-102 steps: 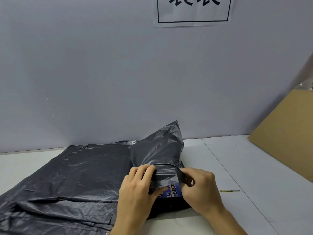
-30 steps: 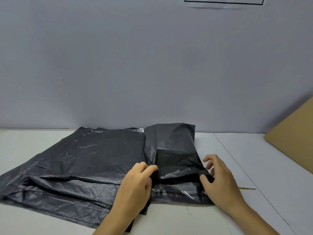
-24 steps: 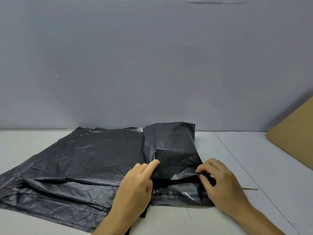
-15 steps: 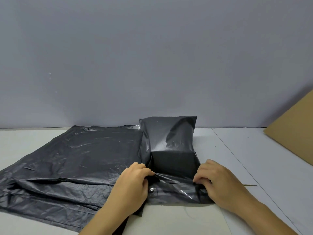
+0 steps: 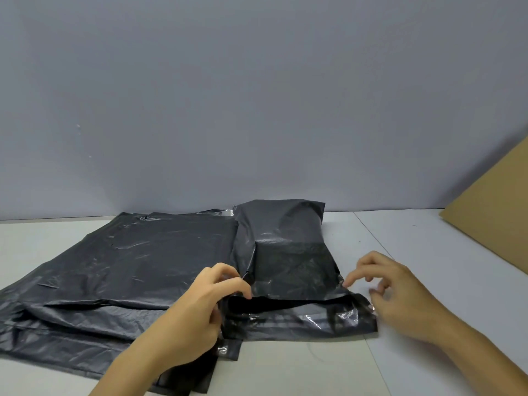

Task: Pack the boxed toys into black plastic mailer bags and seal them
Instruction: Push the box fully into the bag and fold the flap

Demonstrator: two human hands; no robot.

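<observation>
White table [image 5: 428,252], bulging black mailer bag [image 5: 288,252], mouth unsealed, left hand [image 5: 197,310] pinching it, right hand [image 5: 400,292] relaxed.

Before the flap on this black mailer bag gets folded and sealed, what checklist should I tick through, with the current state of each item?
1. Box fully inside the bulging black plastic mailer bag: ok, no box shows.
2. Mouth shut: not ok, it gapes.
3. Glossy adhesive flap lies flat toward the person: ok.
4. Adhesive liner peeled: cannot tell.
5. Left hand steadies the bag's left corner: ok.
6. Right hand grips the flap: not ok, fingers spread beside it.
</observation>
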